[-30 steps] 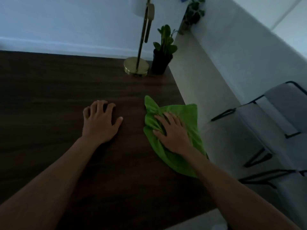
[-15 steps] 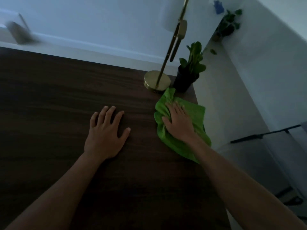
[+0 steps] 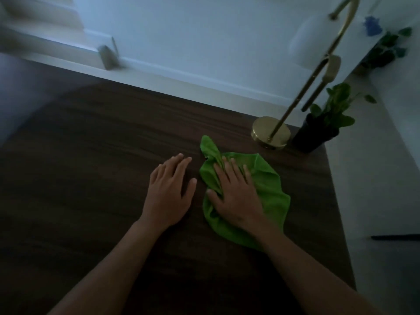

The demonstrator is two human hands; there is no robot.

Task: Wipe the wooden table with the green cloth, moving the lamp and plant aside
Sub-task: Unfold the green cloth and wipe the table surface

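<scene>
The green cloth (image 3: 261, 185) lies crumpled on the dark wooden table (image 3: 91, 178), one corner pointing toward the far edge. The brass lamp (image 3: 271, 132) stands upright at the far right corner, just beside the black-potted plant (image 3: 318, 133)

Looks like a room in someone's home, pretty dim with no lights on. Dark wood-grain bench (image 3: 95, 169) pushed up near a plain white wall (image 3: 204, 30) with a white baseboard (image 3: 195, 76) running along it. On the far right corner of the bench sits a brass lamp (image 3: 270, 133) with a round base and a curved stem, and just beside it a small potted plant (image 3: 322, 126) in a black pot. Another leafy plant (image 3: 386, 48) sits farther back on the pale floor (image 3: 375, 155) by the wall. Decor stuff like that says living space, not an office or shop.
</scene>
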